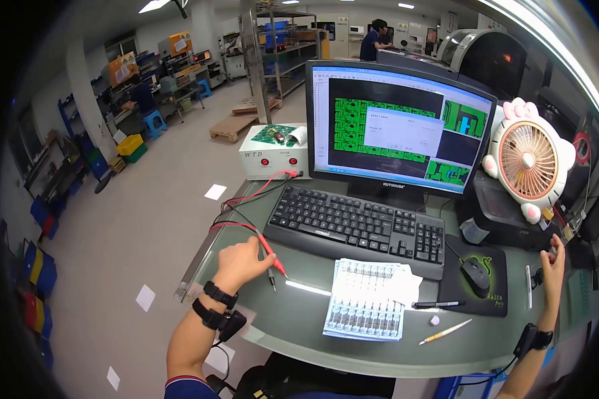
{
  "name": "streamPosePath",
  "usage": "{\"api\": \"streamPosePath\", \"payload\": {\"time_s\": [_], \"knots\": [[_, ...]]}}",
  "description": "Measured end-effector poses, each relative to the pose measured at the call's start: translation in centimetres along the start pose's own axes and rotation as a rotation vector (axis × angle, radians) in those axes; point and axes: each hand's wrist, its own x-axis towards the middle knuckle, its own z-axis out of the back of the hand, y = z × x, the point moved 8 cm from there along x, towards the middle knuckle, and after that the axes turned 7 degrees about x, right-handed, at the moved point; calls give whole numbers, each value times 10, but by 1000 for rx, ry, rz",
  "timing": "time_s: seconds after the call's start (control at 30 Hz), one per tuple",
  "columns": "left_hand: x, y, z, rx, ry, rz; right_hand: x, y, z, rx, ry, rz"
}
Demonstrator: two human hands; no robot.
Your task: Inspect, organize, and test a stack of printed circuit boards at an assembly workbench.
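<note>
The left hand [241,261] is curled around two test probes [271,261], one red and one black, pinching them together so that their tips rest on the glass-topped table [293,329] just beyond the knuckles; their red and black leads [246,199] loop back from the hand, away from the person, to a white test box [273,154] with two red buttons at the far left corner of the table. This looks like the pause between measurements, probes gathered and parked, not yet applied to anything. Just to the right of the probe tips lies a pale panel of small boards [366,308], the nearest thing to be probed; a next move would call for splitting the pair, one probe to each hand, and setting the tips down exactly. The right hand [552,261] is well apart, fingers spread loosely and holding nothing, reaching at the table's far right edge near some cables. Between the hands sit a black keyboard [356,225], a mouse [476,274] on its dark pad, a black pen [438,304] and a wooden pencil [446,331]. Beyond the keyboard a monitor [396,126] shows green board layouts, with a pink desk fan [529,159] to its right. Behind, a workshop with grey floor, shelving [283,50] and two other people at benches
</note>
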Motion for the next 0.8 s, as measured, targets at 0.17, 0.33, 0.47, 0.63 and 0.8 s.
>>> {"api": "streamPosePath", "payload": {"time_s": [0.17, 0.33, 0.47, 0.63, 0.8], "knots": [[4, 13, -8, 64, 53, 10, -87, 139, -52, 4, 151, 109], [19, -3, -12, 77, 73, 8, -133, 217, -88, 74, 259, 197], [31, 4, -23, 203, 232, 48, -159, 223, -101, 132, 336, 212], [34, 33, -40, 262, 274, 47, -202, 193, -140, -281, 637, 434], [22, 70, -29, -727, 271, 155, -220, 162, -161, -665, 688, 529]]}}
